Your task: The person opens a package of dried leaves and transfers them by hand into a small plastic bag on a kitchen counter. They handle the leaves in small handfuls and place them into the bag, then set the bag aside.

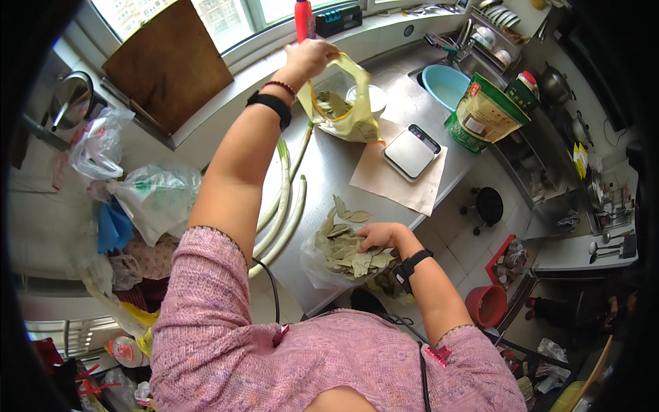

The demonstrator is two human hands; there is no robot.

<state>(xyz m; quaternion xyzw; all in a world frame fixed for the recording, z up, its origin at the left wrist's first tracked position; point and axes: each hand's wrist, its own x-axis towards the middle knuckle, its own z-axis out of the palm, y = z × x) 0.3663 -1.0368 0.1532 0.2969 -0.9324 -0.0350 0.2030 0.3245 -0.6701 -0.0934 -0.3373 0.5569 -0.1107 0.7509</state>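
My left hand (311, 59) grips the upper rim of a yellow translucent plastic bag (355, 126) on the metal counter. Some dried leaves (332, 103) lie inside it. Close to my body, a clear plastic bag (316, 265) stands open, heaped with dried leaves (342, 252) that look like bay leaves. My right hand (386, 237) is at the right side of this heap, thumb over the leaves and the other fingers partly hidden. Several long scallion stalks (280, 216) lie left of the clear bag. A white kitchen scale (412, 153) sits on a beige cloth (370, 172).
Behind the yellow bag is a white round container (378, 100). A blue basin (445, 85) is at the sink, near a green-and-gold pouch (484, 116). A red bottle (304, 23) stands by the window, and a wooden board (170, 67) leans at left. Below right are a stool (488, 206) and red bucket (485, 305).
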